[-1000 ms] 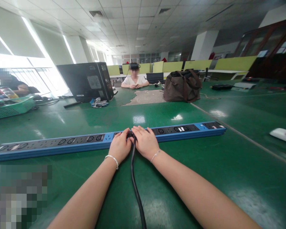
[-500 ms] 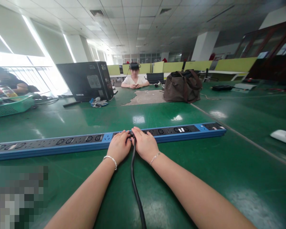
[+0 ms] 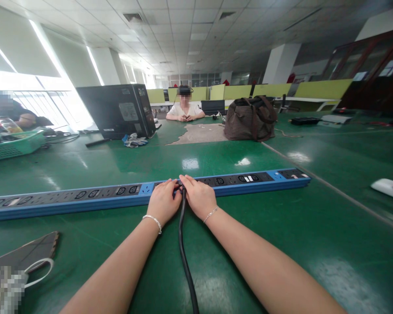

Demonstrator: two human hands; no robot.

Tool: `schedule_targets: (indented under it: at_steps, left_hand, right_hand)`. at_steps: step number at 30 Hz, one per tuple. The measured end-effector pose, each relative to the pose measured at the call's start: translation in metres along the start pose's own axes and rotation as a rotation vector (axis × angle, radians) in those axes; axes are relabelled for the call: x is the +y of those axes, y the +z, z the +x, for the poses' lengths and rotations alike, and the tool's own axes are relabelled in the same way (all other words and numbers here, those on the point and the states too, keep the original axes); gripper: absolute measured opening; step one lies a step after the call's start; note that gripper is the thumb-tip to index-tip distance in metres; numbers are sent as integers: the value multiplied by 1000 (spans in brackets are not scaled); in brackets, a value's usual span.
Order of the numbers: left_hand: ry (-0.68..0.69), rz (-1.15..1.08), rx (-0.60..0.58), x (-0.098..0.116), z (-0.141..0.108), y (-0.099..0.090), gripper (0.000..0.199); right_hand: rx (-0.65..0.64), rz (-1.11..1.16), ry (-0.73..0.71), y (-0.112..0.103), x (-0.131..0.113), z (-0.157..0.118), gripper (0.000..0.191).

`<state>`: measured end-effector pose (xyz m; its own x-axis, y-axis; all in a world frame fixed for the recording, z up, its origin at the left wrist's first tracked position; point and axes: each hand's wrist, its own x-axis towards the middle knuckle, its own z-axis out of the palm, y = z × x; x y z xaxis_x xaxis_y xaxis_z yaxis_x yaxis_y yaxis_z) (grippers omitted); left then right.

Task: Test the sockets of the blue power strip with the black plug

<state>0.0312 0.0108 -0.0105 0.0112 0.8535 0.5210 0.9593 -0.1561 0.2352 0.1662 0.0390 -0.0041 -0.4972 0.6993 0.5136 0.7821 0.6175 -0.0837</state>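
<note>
A long blue-and-black power strip (image 3: 234,179) lies across the green table, with several outlets along its top. My left hand (image 3: 163,199) and my right hand (image 3: 199,197) meet over its middle, fingers curled from both sides around the black plug (image 3: 180,185) of a power cord. The hands mostly cover the plug, so I cannot tell how deep it sits in the outlet. From between my hands the thick black cord (image 3: 183,244) runs down toward me over the table.
A black computer case (image 3: 114,111) stands at the back left, gloves (image 3: 135,140) beside it. A green basket (image 3: 16,146) is at far left, a brown bag (image 3: 249,118) at the back. A dark flat object (image 3: 36,249) lies lower left. One person sits opposite, another at left.
Both hands stay around the plug over the same part of the strip, with only a very slight shift of the right hand to the left.
</note>
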Motion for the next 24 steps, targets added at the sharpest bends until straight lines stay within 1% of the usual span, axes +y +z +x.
schedule_targets:
  at_steps: [6,14,18,22,24]
  left_hand:
    - [-16,16,-11,2,0,-2,31]
    - [-34,17,-22,4,1,-4,30]
    - [-42,14,-30,5,1,-5,30]
    - [-30,4,-24,3,1,-5,30]
    - [-29,2,-22,3,1,-5,29]
  right_hand:
    - [11,-38,-25,3,1,-2,41]
    - [-26,-93,-37,0,1,-1,43]
    - [-51,-104,-24,-2,0,-1,43]
    - [-35,-73,19,-2,0,-1,43]
    - [-35,-75,11,-2,0,-1,43]
